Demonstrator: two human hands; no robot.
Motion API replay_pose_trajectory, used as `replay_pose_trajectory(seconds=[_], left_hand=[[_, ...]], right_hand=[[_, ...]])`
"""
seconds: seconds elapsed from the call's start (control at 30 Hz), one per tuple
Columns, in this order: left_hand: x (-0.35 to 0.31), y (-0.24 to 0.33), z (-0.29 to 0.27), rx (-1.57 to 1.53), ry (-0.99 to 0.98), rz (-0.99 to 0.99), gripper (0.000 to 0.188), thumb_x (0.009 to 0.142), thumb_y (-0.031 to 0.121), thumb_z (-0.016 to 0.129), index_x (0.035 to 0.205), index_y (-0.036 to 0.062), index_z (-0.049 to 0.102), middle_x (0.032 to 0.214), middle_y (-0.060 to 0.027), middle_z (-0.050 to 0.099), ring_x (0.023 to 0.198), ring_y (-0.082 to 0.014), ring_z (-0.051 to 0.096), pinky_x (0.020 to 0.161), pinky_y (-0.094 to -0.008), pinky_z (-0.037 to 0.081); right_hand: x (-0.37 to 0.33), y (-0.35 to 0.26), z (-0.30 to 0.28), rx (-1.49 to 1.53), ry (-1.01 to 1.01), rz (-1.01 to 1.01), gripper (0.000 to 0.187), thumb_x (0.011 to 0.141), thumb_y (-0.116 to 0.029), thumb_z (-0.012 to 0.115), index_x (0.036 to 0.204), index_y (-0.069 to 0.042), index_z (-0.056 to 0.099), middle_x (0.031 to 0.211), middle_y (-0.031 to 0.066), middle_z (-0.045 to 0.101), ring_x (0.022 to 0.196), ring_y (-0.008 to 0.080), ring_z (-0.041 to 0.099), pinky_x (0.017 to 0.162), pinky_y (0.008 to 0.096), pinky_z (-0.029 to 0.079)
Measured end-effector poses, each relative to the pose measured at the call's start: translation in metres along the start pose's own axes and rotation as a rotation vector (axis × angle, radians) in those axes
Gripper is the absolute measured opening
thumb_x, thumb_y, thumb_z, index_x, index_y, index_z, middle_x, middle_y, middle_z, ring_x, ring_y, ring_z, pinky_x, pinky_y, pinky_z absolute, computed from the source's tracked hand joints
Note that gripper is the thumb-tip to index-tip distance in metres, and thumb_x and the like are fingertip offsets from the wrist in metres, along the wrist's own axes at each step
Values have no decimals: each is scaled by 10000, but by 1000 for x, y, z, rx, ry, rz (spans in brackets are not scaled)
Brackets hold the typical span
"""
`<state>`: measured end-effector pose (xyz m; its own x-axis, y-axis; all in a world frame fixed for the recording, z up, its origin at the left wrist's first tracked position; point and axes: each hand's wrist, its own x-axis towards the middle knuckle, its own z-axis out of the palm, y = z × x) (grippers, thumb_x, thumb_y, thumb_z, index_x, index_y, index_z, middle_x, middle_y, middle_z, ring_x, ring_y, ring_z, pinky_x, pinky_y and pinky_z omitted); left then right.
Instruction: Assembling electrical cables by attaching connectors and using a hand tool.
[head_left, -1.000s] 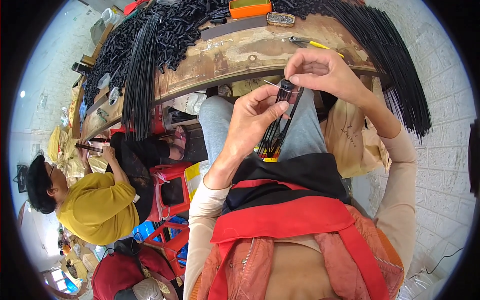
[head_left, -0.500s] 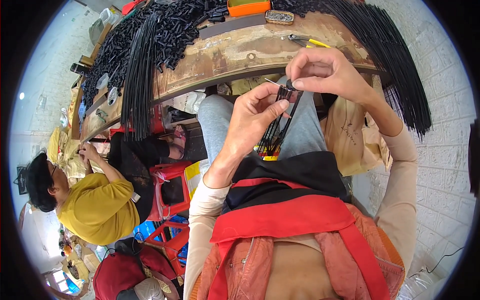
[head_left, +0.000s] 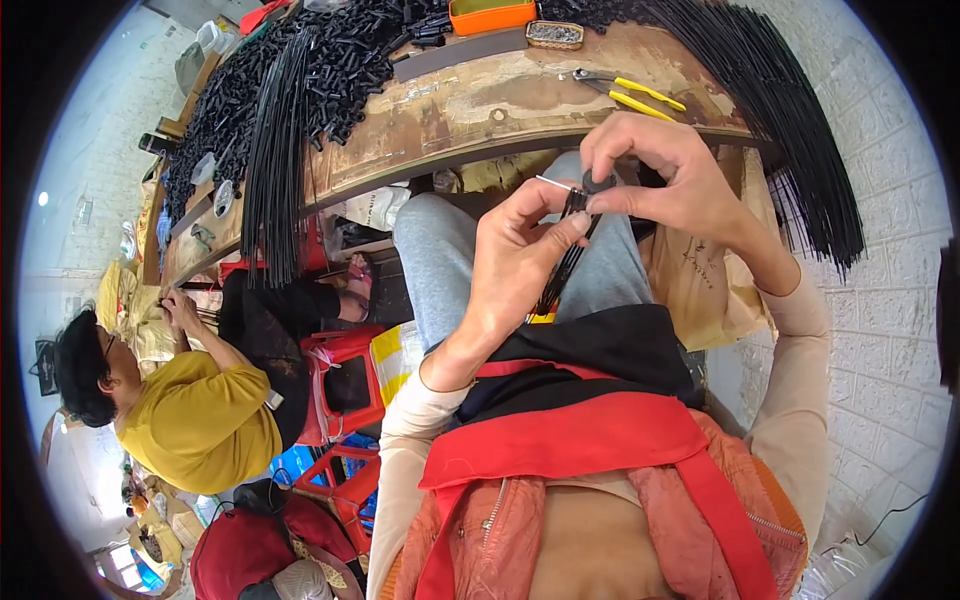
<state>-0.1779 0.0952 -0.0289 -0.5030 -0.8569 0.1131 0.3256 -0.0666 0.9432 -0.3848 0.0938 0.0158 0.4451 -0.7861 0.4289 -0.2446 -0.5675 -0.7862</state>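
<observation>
Over my lap, my left hand (head_left: 515, 245) is closed around the upper end of a bundle of thin black rods (head_left: 562, 280), which hangs down toward my apron. A thin pale metal pin or wire (head_left: 555, 184) sticks out leftward by its fingertips. My right hand (head_left: 665, 180) pinches a small round black piece (head_left: 597, 183) between thumb and forefinger, right at the top of the bundle. Fingers partly cover where the piece and the rods meet, so I cannot tell whether they are joined.
Yellow-handled pliers (head_left: 640, 95) lie on the worn wooden table (head_left: 450, 120). Small black tubular parts (head_left: 320, 75) are heaped at its left. Long black rods (head_left: 780, 120) drape over the right end. An orange tray (head_left: 492, 15) and a small basket (head_left: 555, 36) stand behind. A co-worker (head_left: 195, 400) sits at left.
My right hand has lowered slightly and turned, so the round black piece now shows at the rod ends. The rods have drawn into a narrower bundle, and more of the pliers is visible.
</observation>
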Motion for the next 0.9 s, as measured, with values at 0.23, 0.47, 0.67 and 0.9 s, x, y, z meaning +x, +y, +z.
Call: replay_pose_trajectory(seconds=[0.23, 0.47, 0.67, 0.9], left_hand=[[0, 2, 0, -4, -42, -9, 107, 900, 18, 636, 1005, -2, 633, 929, -49, 667, 803, -137, 644, 753, -285, 542], [4, 1, 4, -112, -4, -119, 146, 915, 35, 621, 1039, -37, 644, 923, -54, 646, 831, -152, 672, 759, -260, 551], [3, 0, 10, -100, -18, -102, 134, 915, 23, 614, 1021, -48, 655, 922, -62, 634, 834, -165, 675, 760, -261, 551], [4, -7, 10, -188, -41, -117, 126, 908, 45, 632, 989, -44, 669, 914, -59, 649, 818, -171, 674, 759, -278, 555]], right_hand=[[-8, -7, -2, -6, 55, 9, 230, 717, 22, 773, 861, -15, 597, 913, 89, 628, 878, 177, 599, 794, 287, 467], [-13, -4, -6, -42, 111, -67, 198, 736, -22, 772, 868, -3, 626, 877, 59, 655, 835, 146, 613, 776, 267, 485], [-20, 0, -10, 133, 76, -28, 153, 743, 15, 754, 845, -2, 642, 914, 65, 668, 897, 143, 630, 817, 263, 489], [-24, 6, -11, 325, 47, 44, 150, 754, 45, 737, 881, 12, 665, 945, 83, 675, 970, 169, 641, 871, 276, 494]])
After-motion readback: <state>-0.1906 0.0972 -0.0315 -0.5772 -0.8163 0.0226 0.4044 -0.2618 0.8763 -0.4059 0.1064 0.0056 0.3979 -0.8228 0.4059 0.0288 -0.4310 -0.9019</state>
